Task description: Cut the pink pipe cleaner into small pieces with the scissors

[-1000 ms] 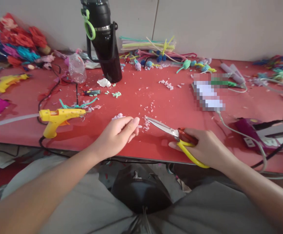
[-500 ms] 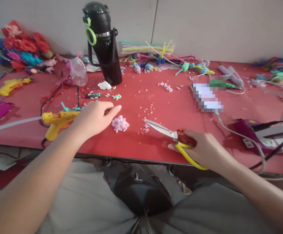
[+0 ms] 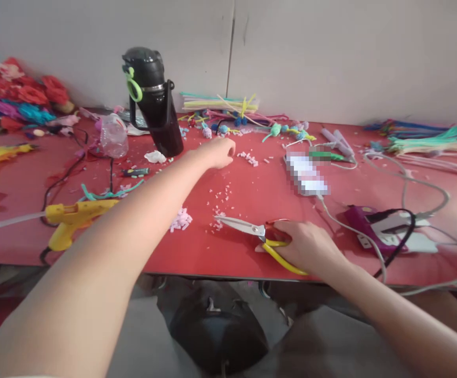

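Observation:
My right hand (image 3: 301, 241) grips a pair of scissors (image 3: 240, 226) with yellow and red handles, low over the table's front part. The blades lie nearly together and point left, their tips by scattered pale pink snippets (image 3: 217, 224). My left hand (image 3: 218, 152) is stretched far forward with its fingers curled; what they hold, if anything, is hidden. Just right of it lie several short pink pieces (image 3: 249, 158), apart from the fingers. A heap of similar pink pieces (image 3: 181, 219) sits beneath my left forearm, which partly covers it.
A black bottle (image 3: 155, 105) stands at the back left. The yellow glue gun (image 3: 65, 223) lies left of my forearm. Bundled pipe cleaners (image 3: 216, 103) run along the wall. To the right are a blurred-out phone (image 3: 306, 173), cables and a purple power strip (image 3: 364, 226) on the red table (image 3: 268, 199).
My left hand has reached forward and right, from beside the pink heap to near the farther pink pieces. My right hand still holds the scissors. The view has tilted up and shifted right.

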`<action>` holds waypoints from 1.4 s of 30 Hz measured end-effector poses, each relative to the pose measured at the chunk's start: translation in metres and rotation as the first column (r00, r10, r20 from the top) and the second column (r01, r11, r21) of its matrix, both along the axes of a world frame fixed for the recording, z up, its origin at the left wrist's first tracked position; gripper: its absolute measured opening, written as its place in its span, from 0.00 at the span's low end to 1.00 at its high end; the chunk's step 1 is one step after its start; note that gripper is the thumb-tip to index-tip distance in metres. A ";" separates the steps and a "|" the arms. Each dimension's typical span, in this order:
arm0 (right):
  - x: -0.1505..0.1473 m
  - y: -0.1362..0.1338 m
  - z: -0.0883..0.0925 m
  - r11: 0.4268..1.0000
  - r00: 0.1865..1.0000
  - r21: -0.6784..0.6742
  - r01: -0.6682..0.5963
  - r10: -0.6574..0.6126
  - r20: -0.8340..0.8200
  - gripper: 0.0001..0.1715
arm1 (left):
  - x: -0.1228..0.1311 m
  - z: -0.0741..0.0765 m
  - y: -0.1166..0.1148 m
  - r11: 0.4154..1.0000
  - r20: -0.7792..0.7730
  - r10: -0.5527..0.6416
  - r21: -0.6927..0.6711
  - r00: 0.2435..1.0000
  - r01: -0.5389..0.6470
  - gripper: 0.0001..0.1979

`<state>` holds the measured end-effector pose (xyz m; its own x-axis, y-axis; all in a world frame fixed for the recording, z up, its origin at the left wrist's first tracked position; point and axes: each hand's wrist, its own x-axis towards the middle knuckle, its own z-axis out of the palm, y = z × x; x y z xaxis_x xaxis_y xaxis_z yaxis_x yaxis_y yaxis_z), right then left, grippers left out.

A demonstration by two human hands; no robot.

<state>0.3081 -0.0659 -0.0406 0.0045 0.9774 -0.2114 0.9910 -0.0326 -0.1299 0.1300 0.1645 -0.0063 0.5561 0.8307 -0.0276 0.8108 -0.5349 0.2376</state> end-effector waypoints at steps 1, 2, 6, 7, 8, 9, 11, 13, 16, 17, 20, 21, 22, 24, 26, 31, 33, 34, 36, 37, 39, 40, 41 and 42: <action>0.000 0.000 0.000 1.000 1.000 -0.013 0.009 -0.009 0.002 0.29 | 0.008 -0.003 0.007 1.000 -0.017 0.020 0.002 1.000 -0.020 0.15; 0.001 0.000 0.000 1.000 1.000 -0.022 0.015 -0.015 0.002 0.29 | 0.015 -0.007 0.013 0.999 -0.026 0.043 0.007 0.999 -0.043 0.16; 0.003 0.004 -0.002 0.999 1.000 -0.043 0.013 -0.014 -0.022 0.30 | 0.035 -0.024 0.033 0.995 -0.040 0.099 0.016 0.994 -0.098 0.16; 0.003 0.005 -0.002 0.999 0.999 -0.044 0.011 -0.013 -0.030 0.30 | 0.037 -0.028 0.035 0.995 -0.039 0.103 0.018 0.994 -0.103 0.16; 0.003 0.006 -0.002 0.999 0.999 -0.044 0.010 -0.012 -0.036 0.30 | 0.039 -0.032 0.037 0.994 -0.034 0.105 0.023 0.994 -0.104 0.16; 0.003 0.007 -0.002 0.999 0.999 -0.044 0.010 -0.012 -0.038 0.30 | 0.040 -0.035 0.037 0.994 -0.028 0.107 0.029 0.994 -0.106 0.16; 0.003 0.008 -0.002 0.999 0.999 -0.047 0.005 -0.007 -0.040 0.30 | 0.040 -0.038 0.037 0.993 -0.016 0.111 0.038 0.994 -0.111 0.15; 0.002 0.009 -0.001 0.999 0.999 -0.044 -0.004 0.002 -0.046 0.30 | 0.039 -0.040 0.035 0.993 -0.010 0.113 0.044 0.994 -0.112 0.14; 0.004 0.009 -0.003 0.999 0.998 -0.033 0.004 -0.006 -0.070 0.30 | 0.035 -0.036 0.033 0.993 0.005 0.103 0.059 0.995 -0.103 0.13; 0.006 0.010 -0.003 0.999 0.996 -0.028 0.019 -0.022 -0.087 0.30 | 0.032 -0.033 0.031 0.993 0.012 0.100 0.064 0.995 -0.100 0.13; 0.014 0.011 -0.006 0.995 0.973 -0.007 0.099 -0.099 -0.208 0.31 | 0.015 -0.016 0.019 0.989 0.075 0.087 0.117 0.993 -0.095 0.13; 0.016 0.012 -0.006 0.990 0.952 0.001 0.140 -0.134 -0.277 0.32 | 0.006 -0.008 0.010 0.982 0.127 0.070 0.164 0.989 -0.091 0.12; 0.018 0.012 -0.006 0.986 0.914 -0.011 0.166 -0.158 -0.372 0.33 | -0.005 0.000 -0.002 0.971 0.192 0.058 0.216 0.980 -0.100 0.10; 0.017 0.012 -0.003 0.978 0.781 -0.067 0.197 -0.198 -0.593 0.33 | -0.029 0.015 -0.035 0.958 0.297 0.016 0.268 0.955 -0.100 0.06; 0.009 0.012 0.003 0.974 0.582 -0.136 0.182 -0.218 -0.783 0.31 | -0.053 0.024 -0.076 0.960 0.400 -0.030 0.266 0.916 -0.084 0.02; -0.033 0.006 0.017 0.951 0.114 -0.265 0.162 -0.285 -0.952 0.30 | -0.084 0.018 -0.167 0.990 0.642 0.014 -0.115 0.766 0.079 0.07; -0.048 0.004 0.019 0.955 -0.005 -0.269 0.128 -0.271 -0.963 0.30 | -0.087 0.012 -0.186 0.976 0.678 0.067 -0.197 0.732 0.093 0.07; -0.055 0.003 0.019 0.955 -0.019 -0.270 0.123 -0.270 -0.963 0.29 | -0.087 0.010 -0.191 0.971 0.685 0.074 -0.216 0.725 0.104 0.07; -0.063 0.002 0.017 0.960 -0.016 -0.241 0.141 -0.241 -0.970 0.28 | -0.088 0.007 -0.196 0.963 0.680 0.056 -0.230 0.731 0.140 0.07; -0.065 0.001 0.016 0.962 -0.004 -0.228 0.147 -0.230 -0.973 0.28 | -0.088 0.006 -0.196 0.961 0.673 0.038 -0.228 0.739 0.158 0.07; -0.067 0.001 0.014 0.967 0.022 -0.201 0.159 -0.207 -0.978 0.28 | -0.088 0.006 -0.195 0.959 0.650 0.010 -0.221 0.760 0.176 0.06; -0.067 0.000 0.013 0.968 0.035 -0.194 0.161 -0.202 -0.979 0.28 | -0.088 0.005 -0.193 0.960 0.640 0.003 -0.216 0.768 0.176 0.06; -0.066 0.000 0.012 0.969 0.043 -0.187 0.164 -0.197 -0.979 0.28 | -0.088 0.005 -0.192 0.962 0.636 0.000 -0.210 0.772 0.173 0.06; -0.066 -0.001 0.012 0.970 0.047 -0.181 0.163 -0.191 -0.980 0.28 | -0.088 0.004 -0.191 0.964 0.634 -0.002 -0.205 0.773 0.171 0.06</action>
<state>0.2422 -0.0664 -0.0289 -0.0486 0.9790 -0.1980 -0.0866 -0.2016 -0.9756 0.0422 -0.0263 -0.0018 0.5887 0.7920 0.1617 0.3909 -0.4540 0.8007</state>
